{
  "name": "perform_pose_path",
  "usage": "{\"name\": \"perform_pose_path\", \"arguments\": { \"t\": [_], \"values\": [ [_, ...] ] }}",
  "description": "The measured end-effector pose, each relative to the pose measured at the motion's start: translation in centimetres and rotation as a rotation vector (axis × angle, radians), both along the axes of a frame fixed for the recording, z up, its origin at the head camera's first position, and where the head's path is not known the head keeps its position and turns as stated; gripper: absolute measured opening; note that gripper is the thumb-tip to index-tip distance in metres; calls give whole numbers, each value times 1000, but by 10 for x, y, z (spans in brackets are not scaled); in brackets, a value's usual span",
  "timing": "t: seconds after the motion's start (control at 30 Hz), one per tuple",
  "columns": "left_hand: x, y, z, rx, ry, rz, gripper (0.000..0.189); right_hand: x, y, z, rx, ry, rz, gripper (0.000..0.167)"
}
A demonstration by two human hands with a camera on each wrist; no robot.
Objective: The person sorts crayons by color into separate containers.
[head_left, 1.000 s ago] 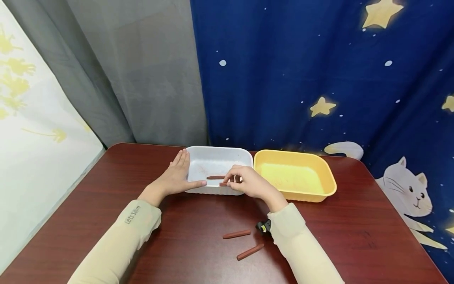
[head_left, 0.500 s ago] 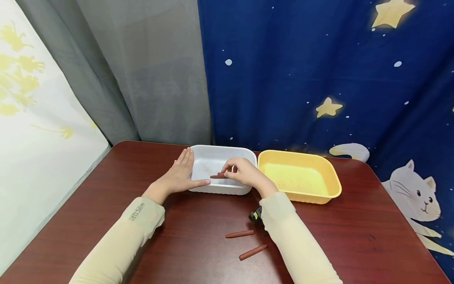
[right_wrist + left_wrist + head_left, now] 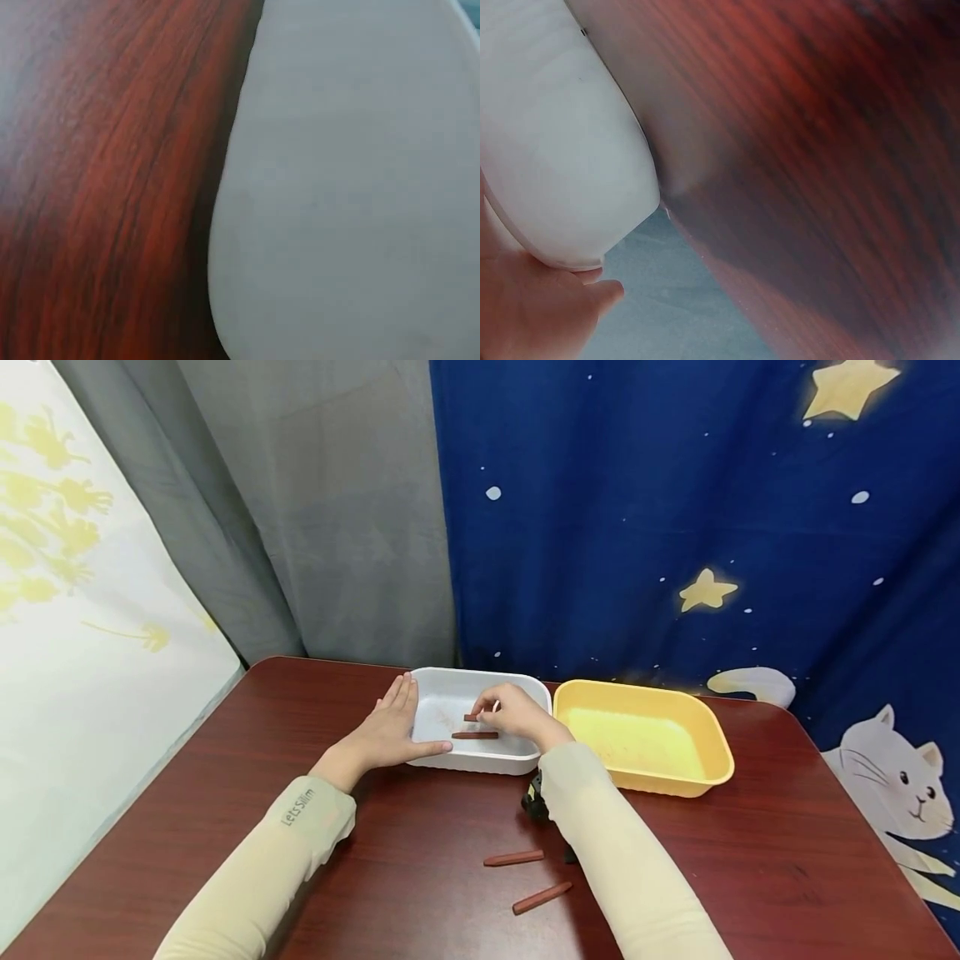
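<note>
Brown crayon (image 3: 470, 717) is pinched by right hand (image 3: 517, 713), thumb to fingers, inside white bin (image 3: 480, 762). Second crayon (image 3: 476, 736) is seen in it, nearer the camera. Bin's left end is touched by left hand (image 3: 386, 734), fingers straight, thumb spread. Two loose crayons (image 3: 513, 858) are seen on table (image 3: 420, 877).

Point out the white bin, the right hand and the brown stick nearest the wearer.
White bin (image 3: 474, 764), head view: the near outer wall.
Right hand (image 3: 519, 713), head view: the back of the hand.
Nearest brown stick (image 3: 542, 898), head view: the middle of its length.
</note>
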State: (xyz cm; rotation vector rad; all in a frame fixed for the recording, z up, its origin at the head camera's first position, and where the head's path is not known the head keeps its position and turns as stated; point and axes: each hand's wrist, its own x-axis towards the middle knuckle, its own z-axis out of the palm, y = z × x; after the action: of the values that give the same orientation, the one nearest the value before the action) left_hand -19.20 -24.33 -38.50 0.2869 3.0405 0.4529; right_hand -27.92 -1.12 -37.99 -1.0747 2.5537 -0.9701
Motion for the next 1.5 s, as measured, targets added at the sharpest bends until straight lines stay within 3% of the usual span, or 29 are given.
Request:
{"name": "perform_pose_path", "arguments": {
  "t": [0.47,0.87,1.0,1.3,1.5],
  "values": [
    [3,4,2,7,9,-3,124,-6,0,-16,88,-60,-50,9],
    [0,4,-2,17,-2,-3,125,-5,0,-21,113,-28,-56,6],
    [0,4,-3,9,-7,-4,126,-1,1,-14,110,-19,-44,8],
    [1,1,2,7,-6,9,126,12,8,20,82,27,-16,19],
    [0,0,1,3,-14,5,128,25,20,33,41,102,13,20]
  ]
}}
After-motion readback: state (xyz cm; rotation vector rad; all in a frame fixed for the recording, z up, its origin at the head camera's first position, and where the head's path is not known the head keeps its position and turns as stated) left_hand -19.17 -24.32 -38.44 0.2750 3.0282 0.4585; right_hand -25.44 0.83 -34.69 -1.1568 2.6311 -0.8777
